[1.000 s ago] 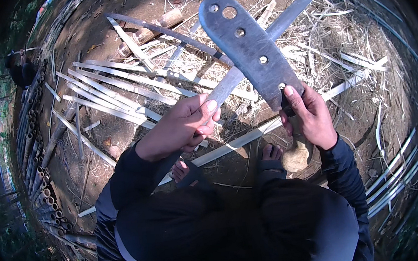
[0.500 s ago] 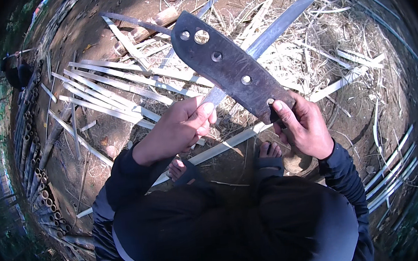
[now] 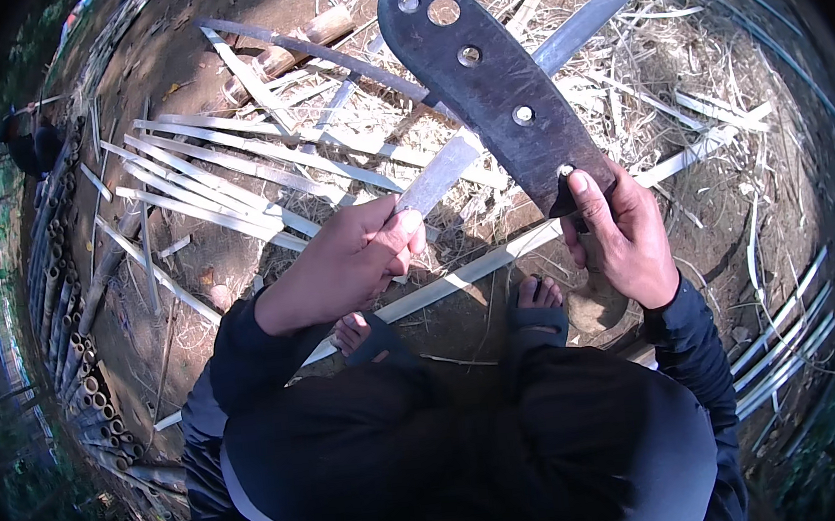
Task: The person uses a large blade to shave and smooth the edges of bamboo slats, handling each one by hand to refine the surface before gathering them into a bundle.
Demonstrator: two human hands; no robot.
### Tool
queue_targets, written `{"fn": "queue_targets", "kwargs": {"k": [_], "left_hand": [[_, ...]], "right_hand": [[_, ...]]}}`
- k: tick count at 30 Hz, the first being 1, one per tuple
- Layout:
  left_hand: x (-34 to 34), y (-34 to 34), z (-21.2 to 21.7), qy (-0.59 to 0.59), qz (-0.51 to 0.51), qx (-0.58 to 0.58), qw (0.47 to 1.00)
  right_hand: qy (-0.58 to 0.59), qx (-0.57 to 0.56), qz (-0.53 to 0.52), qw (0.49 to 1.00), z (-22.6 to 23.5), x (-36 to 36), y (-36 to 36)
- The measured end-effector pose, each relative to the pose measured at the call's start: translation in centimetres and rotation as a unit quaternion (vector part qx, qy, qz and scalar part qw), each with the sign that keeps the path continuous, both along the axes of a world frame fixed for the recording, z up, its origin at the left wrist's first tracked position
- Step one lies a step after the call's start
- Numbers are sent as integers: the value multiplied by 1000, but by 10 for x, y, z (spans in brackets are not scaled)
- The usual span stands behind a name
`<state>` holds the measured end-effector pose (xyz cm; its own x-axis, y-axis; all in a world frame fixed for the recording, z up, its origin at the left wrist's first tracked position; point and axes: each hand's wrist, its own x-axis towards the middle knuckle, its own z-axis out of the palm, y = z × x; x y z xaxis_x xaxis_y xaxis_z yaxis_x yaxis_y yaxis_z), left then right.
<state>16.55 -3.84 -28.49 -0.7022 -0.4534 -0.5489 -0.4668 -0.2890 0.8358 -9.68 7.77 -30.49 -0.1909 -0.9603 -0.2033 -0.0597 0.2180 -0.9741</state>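
Observation:
My left hand (image 3: 347, 262) is closed on the near end of a long, flat bamboo strip (image 3: 441, 173). The strip slants up to the far right and passes behind a broad, dark machete (image 3: 498, 85). That blade has a rounded far end and several round holes along its length. My right hand (image 3: 625, 241) grips it at its near end, thumb on top beside a hole. The handle is mostly hidden by my fingers. From the frames I cannot tell whether blade and strip touch.
Pale split bamboo strips (image 3: 214, 180) fan out on the ground at left. Shavings (image 3: 622, 90) litter the earth ahead. Bamboo poles (image 3: 64, 294) are stacked at far left. A long strip (image 3: 469, 274) lies just ahead of my sandalled feet (image 3: 539, 304). More strips (image 3: 783, 351) lie at right.
My right hand has moved the machete slightly right and away from me along the strip, leaving more of the strip's near end bare. My left hand has barely moved.

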Motion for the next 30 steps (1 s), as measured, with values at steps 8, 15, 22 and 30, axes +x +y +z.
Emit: {"fn": "queue_targets", "kwargs": {"k": [8, 15, 22, 30], "left_hand": [[1, 3, -9, 23, -16, -63, 998], [-5, 5, 4, 9, -15, -77, 997], [-9, 7, -2, 6, -53, -163, 985], [-5, 8, 2, 24, -15, -52, 998]], "right_hand": [[-5, -6, 46, 999, -12, 6, 12], [-7, 15, 6, 1000, -2, -1, 10], [-46, 18, -54, 997, -5, -11, 7], [-51, -4, -71, 996, -5, -17, 5]]}}
